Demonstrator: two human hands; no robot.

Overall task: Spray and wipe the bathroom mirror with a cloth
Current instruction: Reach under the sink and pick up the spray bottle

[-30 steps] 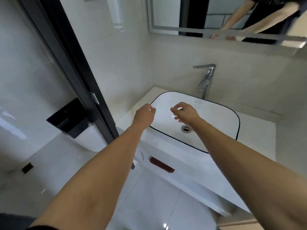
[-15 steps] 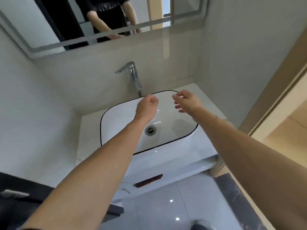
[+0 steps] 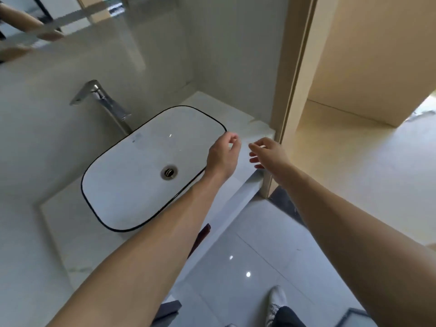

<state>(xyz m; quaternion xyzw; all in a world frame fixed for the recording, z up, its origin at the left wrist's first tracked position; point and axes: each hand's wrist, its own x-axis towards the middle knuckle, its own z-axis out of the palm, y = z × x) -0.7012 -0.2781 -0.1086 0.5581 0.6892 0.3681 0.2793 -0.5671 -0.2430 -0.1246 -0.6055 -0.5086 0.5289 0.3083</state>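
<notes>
The bathroom mirror [image 3: 70,13] shows only as a strip at the top left, with my arms reflected in it. No cloth or spray bottle is in view. My left hand [image 3: 223,156] hovers over the right end of the sink, fingers loosely curled with thumb near forefinger, holding nothing. My right hand [image 3: 270,154] is stretched out beside it over the right end of the counter, fingers apart and empty.
A white sink [image 3: 132,185] with a black rim sits on the pale counter [image 3: 236,116], a chrome tap [image 3: 103,100] behind it. A beige door frame [image 3: 292,90] stands at the right, opening onto a lit room. My shoe [image 3: 276,303] rests on the glossy tiled floor.
The view has swung right: the sink slid left and the doorway came into sight. Both hands stayed outstretched and empty, now at the sink's right end.
</notes>
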